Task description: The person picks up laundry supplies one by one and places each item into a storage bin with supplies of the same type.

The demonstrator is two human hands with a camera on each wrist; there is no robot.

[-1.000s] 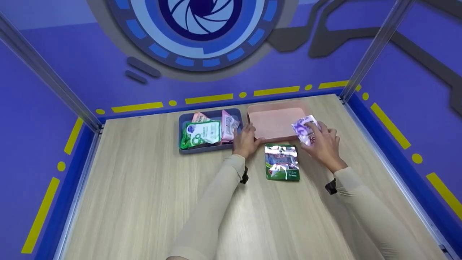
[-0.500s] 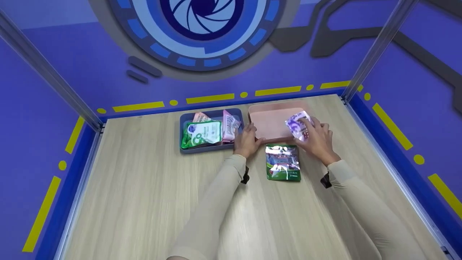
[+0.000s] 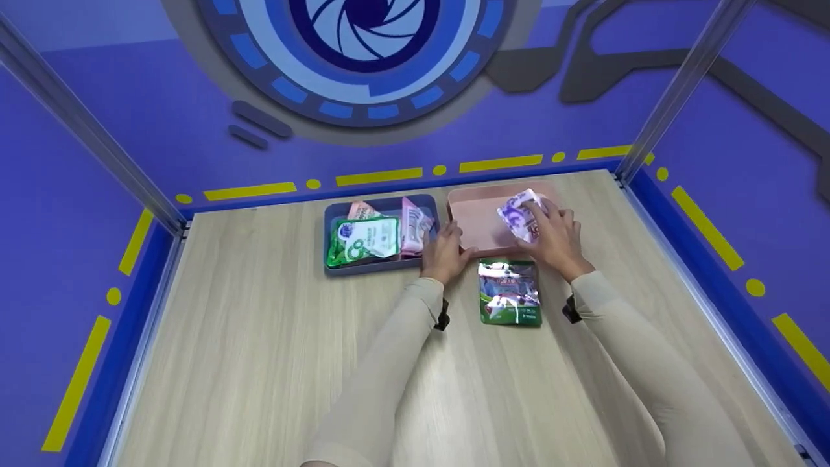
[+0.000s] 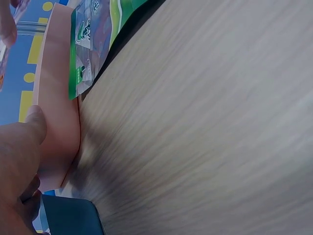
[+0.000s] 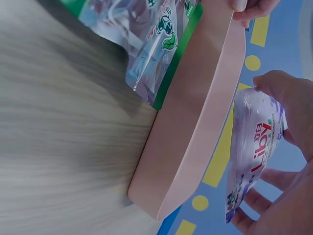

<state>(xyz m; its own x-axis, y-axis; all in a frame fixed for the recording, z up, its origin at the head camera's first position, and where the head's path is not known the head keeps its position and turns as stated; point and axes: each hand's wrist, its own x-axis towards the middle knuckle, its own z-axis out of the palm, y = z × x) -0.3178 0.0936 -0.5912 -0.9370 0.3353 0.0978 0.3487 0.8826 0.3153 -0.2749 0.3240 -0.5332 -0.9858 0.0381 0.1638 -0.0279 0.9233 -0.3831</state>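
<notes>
My right hand (image 3: 559,239) pinches a small purple-and-white Liby pouch (image 5: 254,142) between thumb and fingers. The pouch is tilted over the right part of a shallow pink tray (image 3: 476,220). At that tray's front left corner my left hand (image 3: 444,253) grips the wall, its thumb (image 4: 36,122) against the front side. A green-and-silver pouch (image 3: 509,292) lies flat on the table just in front of the pink tray. Its printed transparent edge also shows in both wrist views.
Left of the pink tray stands a grey-blue tray (image 3: 363,267) holding a green-and-white pouch (image 3: 369,239), a pink pouch (image 3: 413,227) and an orange-pink packet (image 3: 361,211). Purple-blue walls (image 3: 415,146) close in the wooden table (image 3: 259,344) at the back and sides.
My right hand has carried the Liby pouch leftward, from the pink tray's right edge to over its inside. The left hand stays at the tray's corner.
</notes>
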